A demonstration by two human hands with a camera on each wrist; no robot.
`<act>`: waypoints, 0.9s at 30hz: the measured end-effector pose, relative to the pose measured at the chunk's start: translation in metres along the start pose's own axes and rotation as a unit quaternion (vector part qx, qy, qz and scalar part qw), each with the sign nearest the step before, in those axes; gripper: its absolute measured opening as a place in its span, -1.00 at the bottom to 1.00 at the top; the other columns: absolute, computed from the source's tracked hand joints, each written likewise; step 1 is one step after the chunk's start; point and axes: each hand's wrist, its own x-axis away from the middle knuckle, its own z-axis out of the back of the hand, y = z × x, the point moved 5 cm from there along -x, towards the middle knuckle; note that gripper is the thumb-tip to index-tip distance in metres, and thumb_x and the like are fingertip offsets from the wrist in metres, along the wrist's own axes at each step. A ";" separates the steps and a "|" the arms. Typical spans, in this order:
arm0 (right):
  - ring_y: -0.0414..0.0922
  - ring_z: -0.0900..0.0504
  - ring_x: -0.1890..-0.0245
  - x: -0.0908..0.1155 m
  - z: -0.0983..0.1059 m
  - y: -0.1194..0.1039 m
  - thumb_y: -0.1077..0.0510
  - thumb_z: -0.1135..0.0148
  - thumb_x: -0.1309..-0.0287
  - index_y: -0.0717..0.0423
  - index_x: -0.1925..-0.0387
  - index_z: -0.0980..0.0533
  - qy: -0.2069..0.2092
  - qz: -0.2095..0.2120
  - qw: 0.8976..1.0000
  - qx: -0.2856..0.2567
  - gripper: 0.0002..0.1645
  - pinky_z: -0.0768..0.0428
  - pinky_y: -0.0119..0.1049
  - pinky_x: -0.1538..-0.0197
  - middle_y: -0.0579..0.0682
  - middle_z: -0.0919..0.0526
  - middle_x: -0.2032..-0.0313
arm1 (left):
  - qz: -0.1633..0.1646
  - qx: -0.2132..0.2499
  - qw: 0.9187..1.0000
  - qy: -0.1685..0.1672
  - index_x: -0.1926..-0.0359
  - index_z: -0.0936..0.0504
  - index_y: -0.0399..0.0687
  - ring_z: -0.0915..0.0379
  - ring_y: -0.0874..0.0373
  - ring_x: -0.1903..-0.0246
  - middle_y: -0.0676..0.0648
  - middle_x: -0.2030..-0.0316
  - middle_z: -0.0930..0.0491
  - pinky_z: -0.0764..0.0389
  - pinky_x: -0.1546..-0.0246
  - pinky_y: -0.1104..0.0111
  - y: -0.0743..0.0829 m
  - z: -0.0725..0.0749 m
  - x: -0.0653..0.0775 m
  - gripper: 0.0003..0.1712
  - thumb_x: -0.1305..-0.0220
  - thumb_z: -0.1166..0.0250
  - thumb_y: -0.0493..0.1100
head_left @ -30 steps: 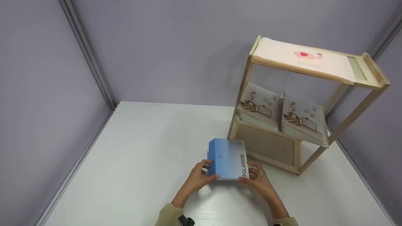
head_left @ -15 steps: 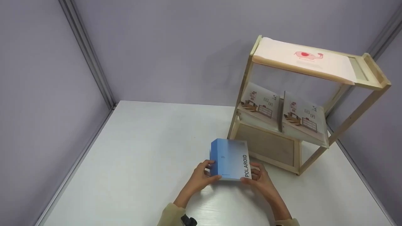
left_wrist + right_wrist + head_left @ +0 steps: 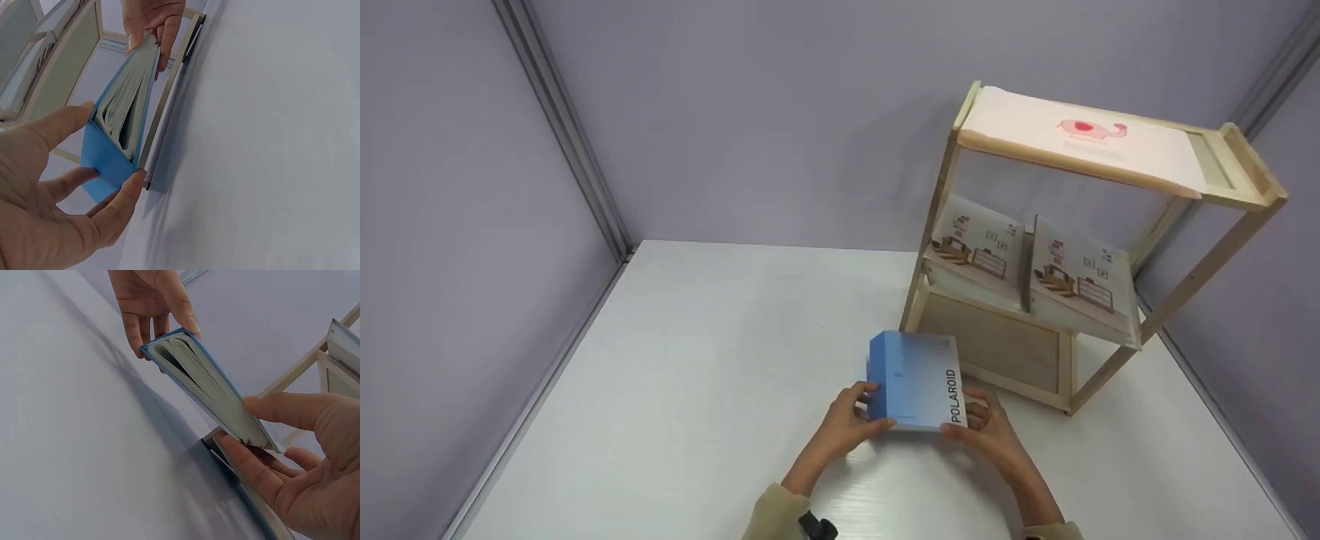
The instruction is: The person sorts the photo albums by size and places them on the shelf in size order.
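Observation:
A blue-to-white photo album [image 3: 921, 381] marked POLAROID is held level by both hands, low over the white table, its cover facing up. My left hand [image 3: 846, 421] pinches the spine end, thumb on the near cover corner and fingers along the blue spine. At the other end my right hand [image 3: 988, 431] grips the opposite edge, thumb on top and fingertips beneath. In the left wrist view the album [image 3: 121, 112] shows its fanned page edges between the covers. Seen from the right wrist, the album's pages [image 3: 208, 382] bulge apart near the spine.
A wooden rack [image 3: 994, 352] stands behind and right of the album. Its slanted middle tier bears two illustrated books [image 3: 979, 244], and a white sheet with a pink elephant [image 3: 1080, 139] lies on top. White table surface [image 3: 720, 360] spreads to the left; grey walls enclose it.
Both hands and the album have shifted slightly to the right across the head view. The grip looks the same, and the rack stays in place.

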 end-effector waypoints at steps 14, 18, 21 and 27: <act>0.00 -0.59 0.07 0.004 0.011 0.006 0.27 -0.45 0.14 0.15 -0.24 -0.13 0.028 -0.011 1.000 0.004 -0.07 -0.58 -0.32 0.17 0.23 -0.51 0.01 | -0.001 -0.008 1.000 -0.011 -0.22 -0.33 -0.18 -0.40 -0.02 0.15 -0.24 0.02 -0.39 -0.53 0.19 0.25 0.004 -0.010 -0.006 -0.26 -0.08 -0.36 0.03; -0.01 -0.59 0.07 0.005 0.015 0.008 0.27 -0.44 0.13 0.15 -0.24 -0.12 0.028 -0.019 0.999 0.004 -0.08 -0.59 -0.31 0.17 0.23 -0.51 0.01 | -0.003 -0.006 1.000 -0.015 -0.21 -0.34 -0.17 -0.41 -0.01 0.14 -0.23 0.03 -0.39 -0.53 0.19 0.25 0.004 -0.014 -0.007 -0.28 -0.08 -0.36 0.01; -0.01 -0.59 0.06 0.007 0.017 0.009 0.26 -0.44 0.12 0.14 -0.25 -0.11 0.030 -0.023 0.999 0.007 -0.07 -0.58 -0.31 0.15 0.23 -0.50 0.00 | -0.005 -0.003 1.000 -0.018 -0.20 -0.34 -0.16 -0.41 -0.01 0.13 -0.23 0.03 -0.39 -0.54 0.18 0.25 0.004 -0.017 -0.008 -0.29 -0.08 -0.36 0.00; 0.01 -0.58 0.03 0.009 0.023 0.010 0.24 -0.45 0.13 0.11 -0.25 -0.12 0.040 -0.028 0.999 0.014 -0.06 -0.57 -0.30 0.13 0.23 -0.50 -0.01 | -0.009 -0.004 1.000 -0.024 -0.21 -0.34 -0.15 -0.40 -0.03 0.12 -0.23 0.03 -0.38 -0.52 0.16 0.23 0.006 -0.021 -0.010 -0.29 -0.08 -0.36 0.02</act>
